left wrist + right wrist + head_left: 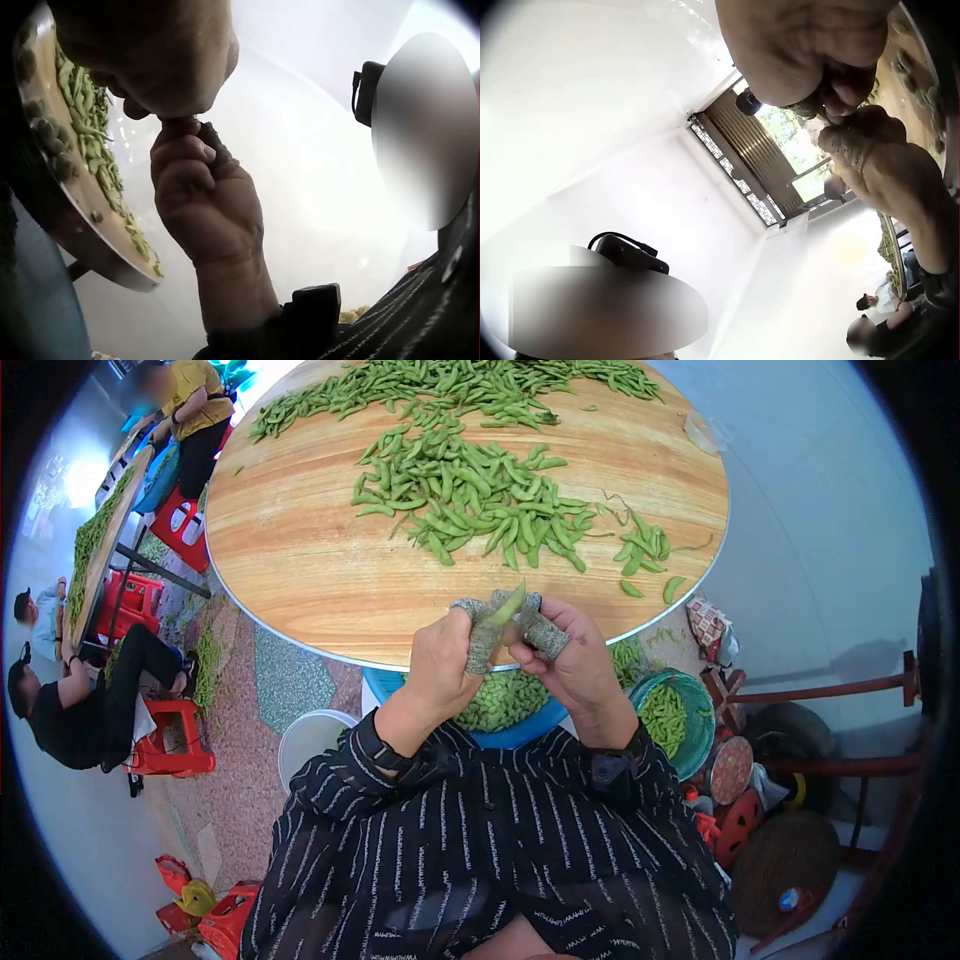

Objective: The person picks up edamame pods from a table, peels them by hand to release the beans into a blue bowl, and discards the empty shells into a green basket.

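Both hands meet over the near edge of the round wooden table (300, 585). Between them a green soybean pod (508, 606) points up and away from the body. My left hand (440, 655) pinches the pod between thumb and fingers. From the other side my right hand (577, 660) grips at it with curled fingers, its tips partly hidden. Grey speckled wraps (482, 643) cover some fingers on both hands. Directly below, shelled green beans (505, 703) fill a blue basin (520, 737). Beyond the hands lies a heap of pods (480, 490).
More pods (450, 390) cover the table's far side, and a few pods (645, 545) lie to the right. A green basket (712, 732) of pods stands at lower right, a white bucket (305, 740) at lower left. People sit at another table (105, 550) on the left.
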### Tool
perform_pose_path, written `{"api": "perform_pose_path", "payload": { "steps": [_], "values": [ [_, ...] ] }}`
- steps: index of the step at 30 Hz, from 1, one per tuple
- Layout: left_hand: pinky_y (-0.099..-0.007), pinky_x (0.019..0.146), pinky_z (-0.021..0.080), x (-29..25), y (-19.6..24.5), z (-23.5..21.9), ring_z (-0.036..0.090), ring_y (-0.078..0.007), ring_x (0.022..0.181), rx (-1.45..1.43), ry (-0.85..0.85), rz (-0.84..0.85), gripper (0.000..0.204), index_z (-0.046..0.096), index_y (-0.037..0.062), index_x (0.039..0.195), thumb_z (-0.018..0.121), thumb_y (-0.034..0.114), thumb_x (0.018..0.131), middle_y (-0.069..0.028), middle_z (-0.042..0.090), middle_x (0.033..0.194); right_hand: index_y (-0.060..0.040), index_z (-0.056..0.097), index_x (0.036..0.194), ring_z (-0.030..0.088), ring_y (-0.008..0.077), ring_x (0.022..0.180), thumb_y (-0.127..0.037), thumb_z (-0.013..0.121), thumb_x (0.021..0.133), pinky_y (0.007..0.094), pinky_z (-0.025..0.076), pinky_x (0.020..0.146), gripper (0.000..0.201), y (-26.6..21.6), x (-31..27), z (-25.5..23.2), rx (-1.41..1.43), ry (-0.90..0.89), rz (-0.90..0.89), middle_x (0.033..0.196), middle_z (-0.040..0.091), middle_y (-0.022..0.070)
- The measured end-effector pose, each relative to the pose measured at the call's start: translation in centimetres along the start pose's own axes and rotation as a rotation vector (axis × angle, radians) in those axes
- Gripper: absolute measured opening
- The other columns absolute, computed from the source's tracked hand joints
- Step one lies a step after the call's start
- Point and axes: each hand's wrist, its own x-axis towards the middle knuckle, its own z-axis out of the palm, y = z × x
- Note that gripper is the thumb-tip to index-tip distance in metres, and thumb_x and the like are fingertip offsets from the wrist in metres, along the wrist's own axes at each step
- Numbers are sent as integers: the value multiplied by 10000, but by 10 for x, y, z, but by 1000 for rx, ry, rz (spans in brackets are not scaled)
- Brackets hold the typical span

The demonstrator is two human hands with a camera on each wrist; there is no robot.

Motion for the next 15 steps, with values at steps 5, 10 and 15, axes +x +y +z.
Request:
{"api": "perform_pose_path", "payload": {
  "steps": [5,10,15],
  "values": [
    [-405,507,403,-6,-3,-3,525,-379,624,95,44,101,209,436,-9,816,578,72,686,-186,503,669,22,524,997,448,57,574,-37,477,812,150,306,456,199,5,-3,8,-10,4,21,723,537,30],
    [-404,515,409,-10,-11,-1,530,-376,627,39,10,79,205,434,-11,814,568,65,679,-183,512,662,-23,558,884,476,29,589,-60,495,825,141,343,480,94,12,1,3,-73,-26,24,732,555,-5],
    [-384,543,427,-7,-26,-3,540,-383,661,-109,-35,25,211,434,-9,835,564,71,690,-194,536,690,-29,563,909,480,31,600,-38,512,809,149,364,501,112,25,13,4,-122,61,6,737,559,-13]
  ]
}}
